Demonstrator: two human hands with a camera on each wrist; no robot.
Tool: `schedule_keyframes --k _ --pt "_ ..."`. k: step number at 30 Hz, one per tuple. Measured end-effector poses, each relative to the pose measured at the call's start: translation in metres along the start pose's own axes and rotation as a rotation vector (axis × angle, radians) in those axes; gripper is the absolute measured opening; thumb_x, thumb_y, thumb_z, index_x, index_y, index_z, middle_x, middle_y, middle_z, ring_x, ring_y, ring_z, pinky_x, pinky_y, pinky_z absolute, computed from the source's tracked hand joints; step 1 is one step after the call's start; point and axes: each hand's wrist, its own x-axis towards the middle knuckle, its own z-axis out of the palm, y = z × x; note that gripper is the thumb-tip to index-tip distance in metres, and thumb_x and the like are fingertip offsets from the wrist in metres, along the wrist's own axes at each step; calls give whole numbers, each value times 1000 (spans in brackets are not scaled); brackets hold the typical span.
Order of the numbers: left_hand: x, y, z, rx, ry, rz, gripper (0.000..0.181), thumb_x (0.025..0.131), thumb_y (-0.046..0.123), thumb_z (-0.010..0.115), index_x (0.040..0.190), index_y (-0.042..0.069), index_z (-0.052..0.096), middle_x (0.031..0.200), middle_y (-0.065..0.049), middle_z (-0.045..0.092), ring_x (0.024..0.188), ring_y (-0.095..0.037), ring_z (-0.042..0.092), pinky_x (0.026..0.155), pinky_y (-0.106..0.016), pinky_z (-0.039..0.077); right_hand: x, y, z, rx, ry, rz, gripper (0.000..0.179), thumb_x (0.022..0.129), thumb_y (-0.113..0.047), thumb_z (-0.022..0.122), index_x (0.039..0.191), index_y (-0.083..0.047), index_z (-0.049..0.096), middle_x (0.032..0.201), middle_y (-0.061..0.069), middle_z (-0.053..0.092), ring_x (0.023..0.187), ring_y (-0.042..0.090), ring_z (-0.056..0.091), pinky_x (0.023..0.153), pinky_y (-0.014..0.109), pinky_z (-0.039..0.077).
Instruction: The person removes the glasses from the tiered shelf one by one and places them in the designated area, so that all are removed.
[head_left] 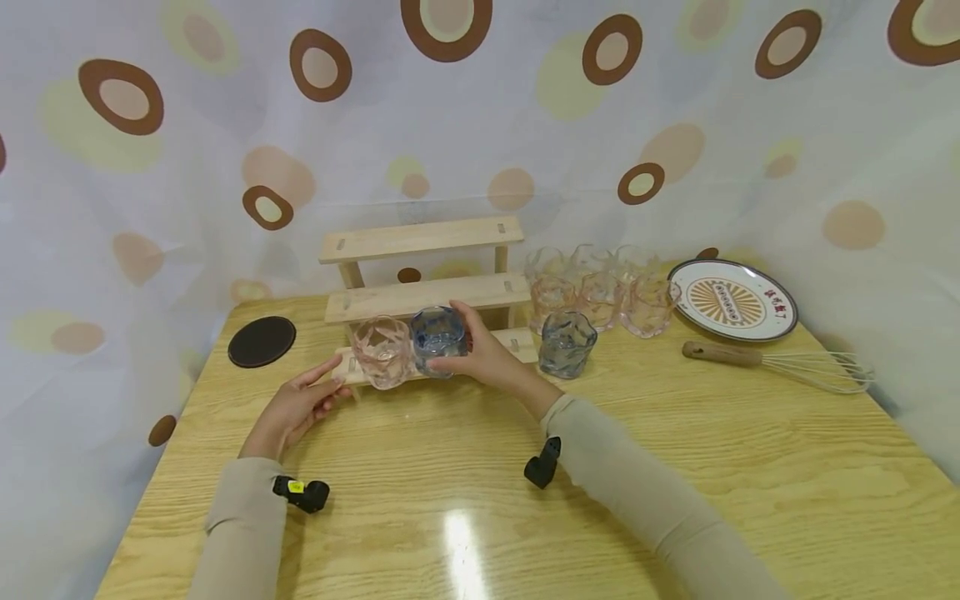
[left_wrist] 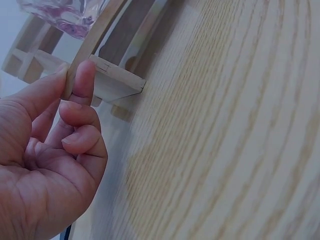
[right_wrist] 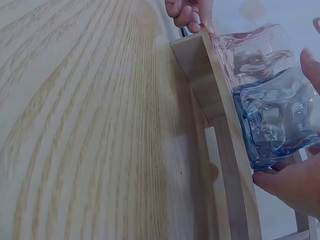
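Observation:
A three-tier wooden rack (head_left: 427, 296) stands at the back of the table. On its lowest shelf a pink glass (head_left: 384, 354) sits near the left end. Right beside it is a blue glass (head_left: 439, 337), gripped between the thumb and fingers of my right hand (head_left: 487, 354); in the right wrist view the blue glass (right_wrist: 272, 120) is at the shelf. My left hand (head_left: 296, 408) pinches the left end of that lowest shelf. The left wrist view shows the thumb and index finger of the left hand (left_wrist: 55, 135) on the board's edge, the other fingers curled below.
Right of the rack stand another blue glass (head_left: 567, 346) and several pink and clear glasses (head_left: 600, 296). Farther right lie a patterned plate (head_left: 735, 300) and a whisk (head_left: 772, 362) with a wooden handle. A dark round coaster (head_left: 262, 342) lies at the left.

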Motion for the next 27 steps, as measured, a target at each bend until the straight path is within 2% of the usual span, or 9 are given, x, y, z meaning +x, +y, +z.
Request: schedule_keyframes --k 8,18,27 --pt "-1 1 0 -13 1 -3 60 97 18 56 150 17 29 80 8 70 59 -3 44 53 -16 36 5 1 7 6 54 12 94 82 -26 76 151 -24 13 154 8 17 135 31 31 101 51 35" --pt "1 -2 -1 -34 4 -3 60 97 17 57 150 17 29 79 7 70 58 -3 44 52 -16 36 5 3 9 62 71 -3 89 81 -22 78 149 -25 20 155 4 15 136 28 29 100 48 37" --pt "-2 -1 0 -22 0 11 60 97 17 56 150 16 28 79 8 70 58 -2 43 51 -16 36 3 3 10 88 87 -12 87 81 -21 77 149 -24 23 156 2 13 142 28 17 104 50 32"
